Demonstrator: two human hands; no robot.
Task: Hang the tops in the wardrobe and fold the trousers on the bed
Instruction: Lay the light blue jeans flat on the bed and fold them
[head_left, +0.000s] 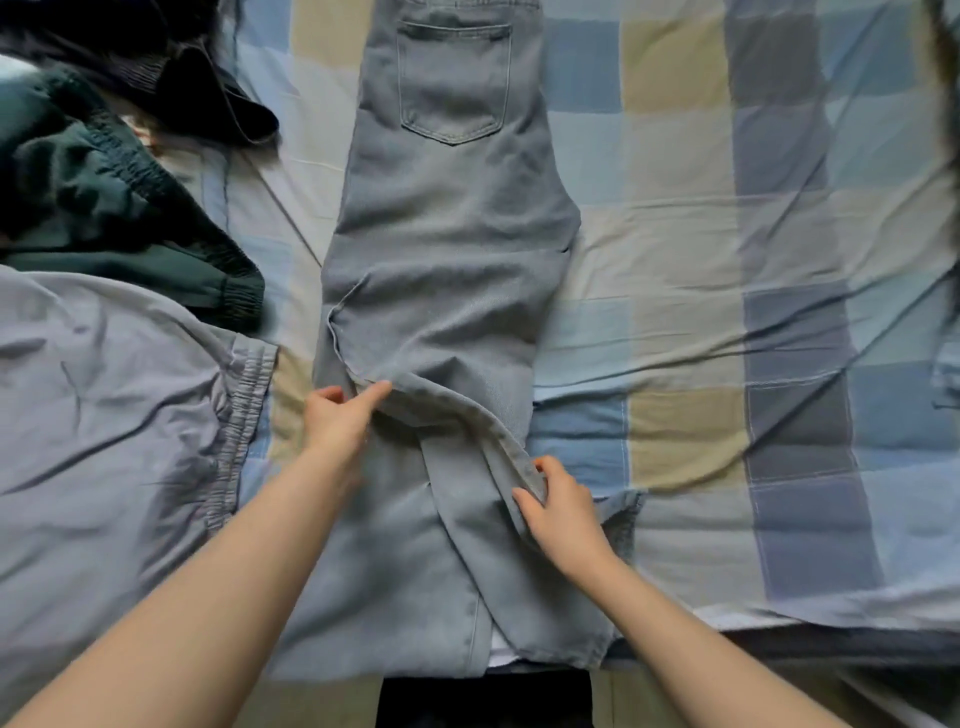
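At centre frame, left hand (337, 415) and right hand (558, 506) are pinching the pale grey denim trousers' (447, 234) hem; folding is underway; next, carrying it toward the waistband.

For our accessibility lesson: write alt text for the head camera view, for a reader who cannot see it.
Two hands fold grey jeans lying on a checked bedspread: the left hand and right hand each pinch a raised fold of denim. Dark and grey clothes lie heaped beside the jeans, on the left.

No text, label, brand, number or sign can be read anywhere, neither on the clothes nor on the bedding.
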